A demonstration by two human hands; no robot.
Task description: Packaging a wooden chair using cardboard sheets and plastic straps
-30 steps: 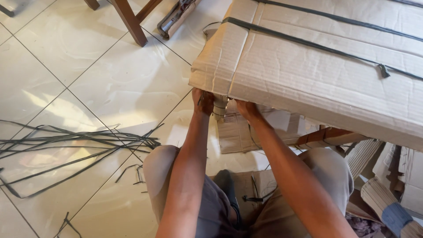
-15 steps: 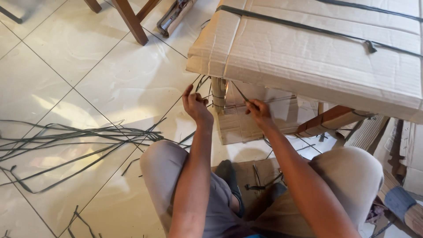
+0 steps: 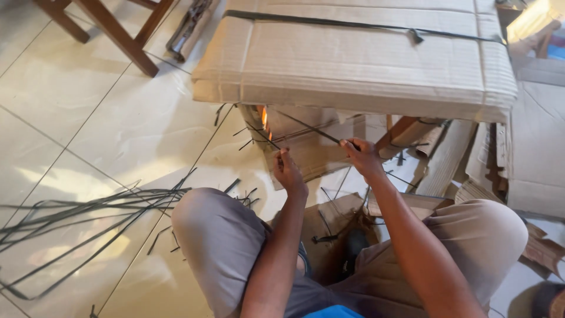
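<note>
both hands point(image 3: 326, 162) pinch dark strap ends point(image 3: 306, 126) under cardboard-wrapped piece point(image 3: 359, 65)

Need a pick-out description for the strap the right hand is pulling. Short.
Start at the big cardboard-wrapped package that fills the top of the view. Under its near edge, the right hand pinches a thin dark strap that runs taut up-left toward the wrapped leg. Unlike the loose straps strewn on the floor tiles, it is stretched straight in the air.
</note>
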